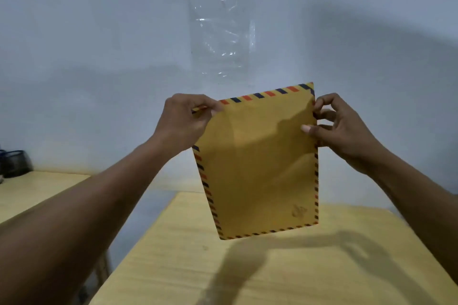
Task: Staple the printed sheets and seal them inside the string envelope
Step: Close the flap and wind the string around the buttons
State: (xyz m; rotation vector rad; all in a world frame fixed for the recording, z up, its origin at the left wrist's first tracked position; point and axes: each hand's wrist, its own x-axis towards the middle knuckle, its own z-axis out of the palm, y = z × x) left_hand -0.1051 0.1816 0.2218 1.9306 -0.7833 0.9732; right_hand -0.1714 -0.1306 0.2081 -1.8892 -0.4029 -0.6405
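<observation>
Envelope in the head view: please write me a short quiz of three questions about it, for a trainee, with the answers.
1. True or false: the envelope lies flat on the table.
2. What hangs on the wall behind it? A a clock; B a clear plastic bag; C a towel.
3. Fill in: the right hand pinches the side edge; the ___ hand grips the top corner.
Key: 1 false, both hands hold it in the air; 2 B; 3 left hand.
</observation>
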